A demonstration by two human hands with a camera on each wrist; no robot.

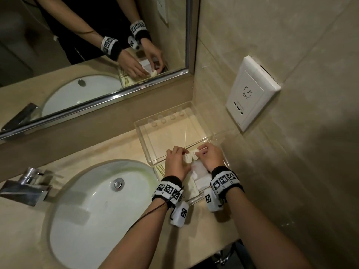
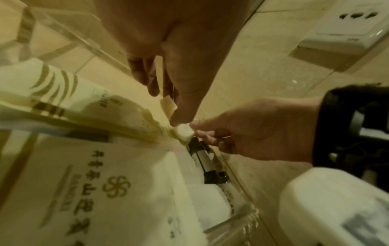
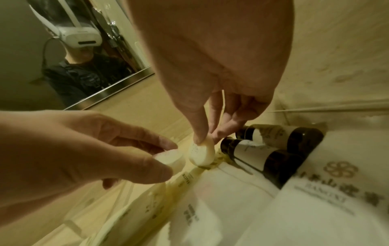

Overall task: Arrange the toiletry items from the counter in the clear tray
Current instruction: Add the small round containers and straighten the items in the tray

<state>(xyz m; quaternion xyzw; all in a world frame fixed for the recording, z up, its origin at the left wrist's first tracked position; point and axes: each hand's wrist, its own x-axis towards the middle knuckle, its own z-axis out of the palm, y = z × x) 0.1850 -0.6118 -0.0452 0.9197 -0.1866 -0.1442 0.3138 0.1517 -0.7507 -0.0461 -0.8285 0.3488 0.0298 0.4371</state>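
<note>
The clear tray point(image 1: 138, 126) stands on the counter in the corner by the wall. Its near half holds white printed packets point(image 1: 200, 170) point(image 2: 118, 183) and two small dark bottles point(image 3: 273, 159) with white labels, lying side by side. Over the middle of the tray, my left hand point(image 1: 183, 155) pinches a small round white soap point(image 1: 186, 159) point(image 3: 170, 158). My right hand point(image 1: 200, 152) point(image 3: 205, 139) pinches a second round white soap point(image 3: 201, 154) point(image 2: 185, 131) right beside it, just above the bottle necks. The two soaps almost touch.
A white oval sink point(image 1: 97, 210) with a chrome tap point(image 1: 27, 187) lies left of the tray. A mirror point(image 1: 87, 55) runs along the back wall. A white wall socket point(image 1: 252, 96) sits on the right wall above the tray. The tray's far half is bare.
</note>
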